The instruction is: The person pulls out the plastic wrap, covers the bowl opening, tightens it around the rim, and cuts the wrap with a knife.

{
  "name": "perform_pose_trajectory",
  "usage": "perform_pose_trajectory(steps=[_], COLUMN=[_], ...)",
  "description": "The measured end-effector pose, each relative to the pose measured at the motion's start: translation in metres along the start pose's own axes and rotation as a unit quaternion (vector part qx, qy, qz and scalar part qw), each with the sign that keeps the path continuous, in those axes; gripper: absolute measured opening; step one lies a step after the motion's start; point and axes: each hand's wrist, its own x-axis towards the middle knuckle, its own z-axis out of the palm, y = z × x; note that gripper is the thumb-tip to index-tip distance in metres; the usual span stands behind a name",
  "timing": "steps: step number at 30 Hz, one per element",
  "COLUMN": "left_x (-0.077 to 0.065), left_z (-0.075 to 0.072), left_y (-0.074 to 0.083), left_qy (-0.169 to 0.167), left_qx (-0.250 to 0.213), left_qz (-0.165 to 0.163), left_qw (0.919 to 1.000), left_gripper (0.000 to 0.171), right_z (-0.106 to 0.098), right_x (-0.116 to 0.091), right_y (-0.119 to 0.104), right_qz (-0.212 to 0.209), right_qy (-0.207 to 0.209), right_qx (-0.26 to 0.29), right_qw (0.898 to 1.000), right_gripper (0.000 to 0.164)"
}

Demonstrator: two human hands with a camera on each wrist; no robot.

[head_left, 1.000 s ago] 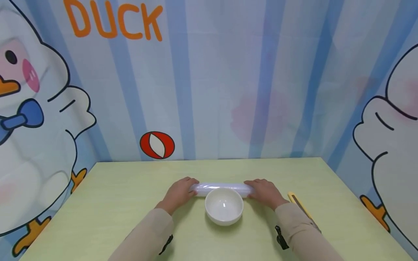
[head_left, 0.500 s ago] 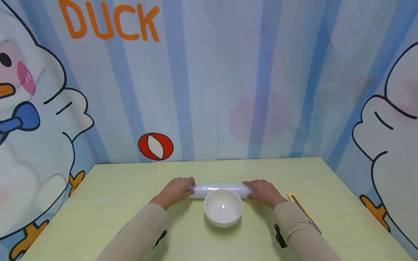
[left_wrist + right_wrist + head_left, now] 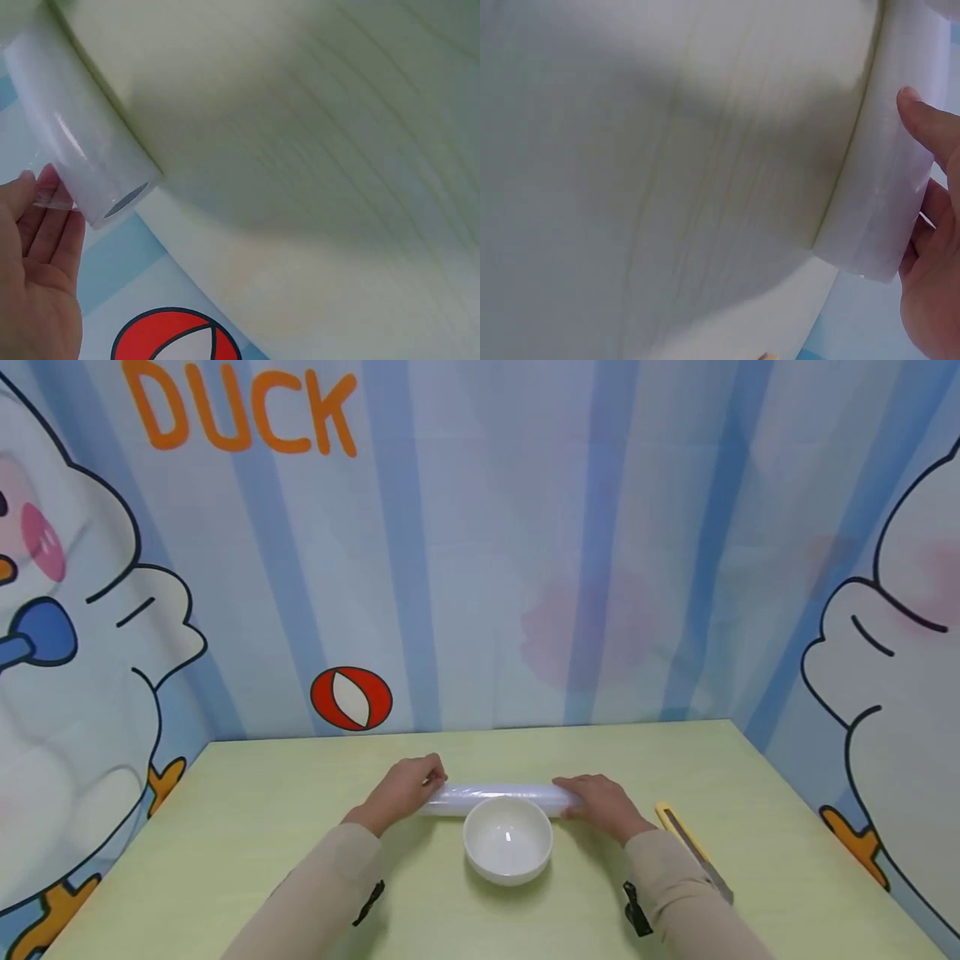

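Plastic film roll is on the table, just past the white bowl, long axis running side to side. Left hand is pinching a loose flap on the far side, left end; right hand has the other end gripped.

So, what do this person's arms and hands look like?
Both arms are in long beige sleeves, each with a small black strap-like piece near its wrist end. The left hand and right hand are bare and ungloved.
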Motion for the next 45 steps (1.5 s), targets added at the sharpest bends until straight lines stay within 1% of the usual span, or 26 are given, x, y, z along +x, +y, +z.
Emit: perform_pose_trajectory(steps=[5, 11, 14, 17, 20, 23, 26, 28, 30, 33, 36, 38, 42, 45], left_x=[0.003, 0.005, 0.005, 0.005, 0.005, 0.003, 0.002, 0.002, 0.002, 0.001, 0.001, 0.001, 0.001, 0.002], left_z=[0.001, 0.004, 0.006, 0.007, 0.007, 0.008, 0.009, 0.010, 0.011, 0.012, 0.011, 0.010, 0.007, 0.006], left_y=[-0.002, 0.002, 0.006, 0.008, 0.009, 0.009, 0.010, 0.012, 0.014, 0.015, 0.015, 0.015, 0.015, 0.014], left_qy=[0.017, 0.047, 0.064, 0.081, 0.100, 0.114, 0.125, 0.131, 0.135, 0.134, 0.126, 0.118, 0.082, 0.051], left_qx=[-0.049, -0.071, -0.076, -0.070, -0.065, -0.058, -0.051, -0.051, -0.051, -0.059, -0.067, -0.074, -0.079, -0.071], left_qz=[-0.049, -0.087, -0.098, -0.101, -0.101, -0.091, -0.083, -0.080, -0.077, -0.073, -0.075, -0.078, -0.082, -0.081], left_qw=[0.9974, 0.9925, 0.9902, 0.9892, 0.9877, 0.9876, 0.9874, 0.9869, 0.9866, 0.9866, 0.9869, 0.9871, 0.9901, 0.9929], left_gripper=[0.004, 0.004, 0.006, 0.007, 0.007, 0.006, 0.006, 0.006, 0.006, 0.006, 0.005, 0.006, 0.024, 0.035], right_z=[0.004, 0.005, 0.002, -0.004, -0.010, -0.013, -0.013, -0.012, -0.010, -0.007, -0.005, -0.005, -0.003, -0.002], right_x=[0.000, -0.001, -0.002, 0.000, 0.005, 0.011, 0.018, 0.024, 0.029, 0.036, 0.040, 0.043, 0.047, 0.049], right_y=[-0.004, -0.007, -0.007, -0.007, -0.011, -0.017, -0.025, -0.031, -0.036, -0.039, -0.039, -0.039, -0.039, -0.042], right_qz=[0.016, 0.027, 0.028, 0.027, 0.034, 0.050, 0.061, 0.065, 0.073, 0.079, 0.089, 0.090, 0.091, 0.100], right_qy=[0.011, 0.021, 0.010, -0.019, -0.045, -0.056, -0.063, -0.076, -0.084, -0.081, -0.061, -0.052, -0.048, -0.044], right_qx=[0.002, -0.001, -0.001, -0.001, 0.020, 0.076, 0.139, 0.165, 0.176, 0.176, 0.175, 0.170, 0.160, 0.154], right_qw=[1.000, 0.999, 1.000, 0.999, 0.998, 0.994, 0.986, 0.981, 0.978, 0.978, 0.979, 0.980, 0.982, 0.982], right_gripper=[0.049, 0.048, 0.047, 0.046, 0.044, 0.042, 0.039, 0.038, 0.034, 0.026, 0.018, 0.016, 0.014, 0.012])
